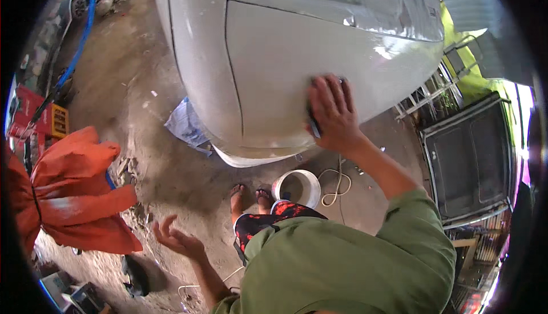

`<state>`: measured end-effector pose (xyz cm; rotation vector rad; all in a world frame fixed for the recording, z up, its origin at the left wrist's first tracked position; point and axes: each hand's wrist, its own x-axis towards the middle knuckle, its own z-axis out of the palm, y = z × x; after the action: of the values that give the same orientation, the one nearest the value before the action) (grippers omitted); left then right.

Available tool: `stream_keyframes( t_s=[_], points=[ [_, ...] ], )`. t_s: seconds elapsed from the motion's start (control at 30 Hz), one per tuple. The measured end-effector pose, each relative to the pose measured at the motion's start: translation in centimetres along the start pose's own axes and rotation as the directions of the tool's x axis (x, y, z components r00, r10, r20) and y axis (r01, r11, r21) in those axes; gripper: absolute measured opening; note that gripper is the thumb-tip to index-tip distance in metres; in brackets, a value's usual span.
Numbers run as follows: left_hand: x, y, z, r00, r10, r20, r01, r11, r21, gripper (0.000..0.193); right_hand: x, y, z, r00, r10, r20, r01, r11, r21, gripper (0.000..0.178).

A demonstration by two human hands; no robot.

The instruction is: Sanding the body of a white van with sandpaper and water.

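A pale grey-white car body fills the upper middle, with a smooth, slightly shiny panel and a dark seam down its left part. My right hand lies on this panel, gripping a dark flat pad. Only the pad's edges show past the palm and fingertips, so its exact kind is hidden. Out to the left, away from the car, my left hand hangs in the air with its fingers loosely bent and apart, holding nothing.
By my feet stands a white bucket, a pale cable beside it. Orange cloth hangs at left near a red crate. A bluish-white sack lies under the car's edge. A dark framed panel leans at right.
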<state>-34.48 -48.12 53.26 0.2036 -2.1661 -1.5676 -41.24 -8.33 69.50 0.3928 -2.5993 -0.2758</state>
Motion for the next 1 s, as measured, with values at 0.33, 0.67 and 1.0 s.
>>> stream_keyframes(
  t_s=[0.33,0.67,1.0],
  points=[
    [0.8,1.2,-4.9,0.97,0.244,-0.018,-0.236,0.952,0.195,0.049,1.5,-2.7,-0.1,0.994,-0.062,0.096,0.065,0.997,-0.038,0.068],
    [2.1,3.2,-2.1,0.853,0.469,0.231,-0.498,0.863,0.088,0.042,7.4,-4.3,-0.8,1.0,-0.024,-0.005,0.024,0.998,0.066,0.068],
    [3.3,5.1,2.0,0.835,0.515,0.192,-0.511,0.856,-0.072,0.043,11.2,-7.0,0.3,0.997,0.012,-0.074,-0.012,1.0,0.0,0.063]
  ],
)
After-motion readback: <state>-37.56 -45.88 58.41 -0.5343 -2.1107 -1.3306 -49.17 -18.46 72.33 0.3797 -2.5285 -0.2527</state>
